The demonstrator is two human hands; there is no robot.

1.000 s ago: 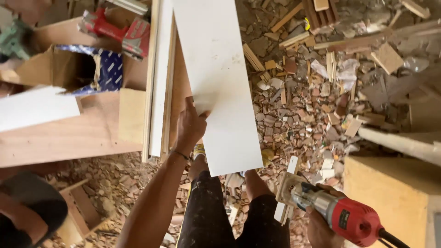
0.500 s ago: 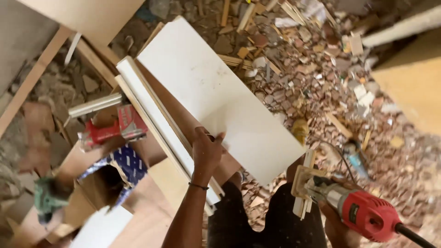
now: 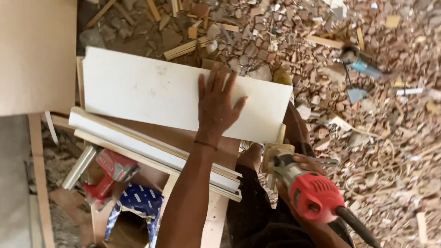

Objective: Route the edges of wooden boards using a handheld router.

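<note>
A blue patterned carton point(image 3: 138, 209) lies beside a red tool point(image 3: 110, 172); wood scraps point(image 3: 367, 55) litter the floor.

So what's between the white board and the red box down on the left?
In the head view, long pale strips stacked on brown wood lie between the white board and the red box.

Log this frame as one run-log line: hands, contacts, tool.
left hand: flat on white board | right hand: gripping red power tool | board: atop stacked wood strips | floor: rubble
</note>
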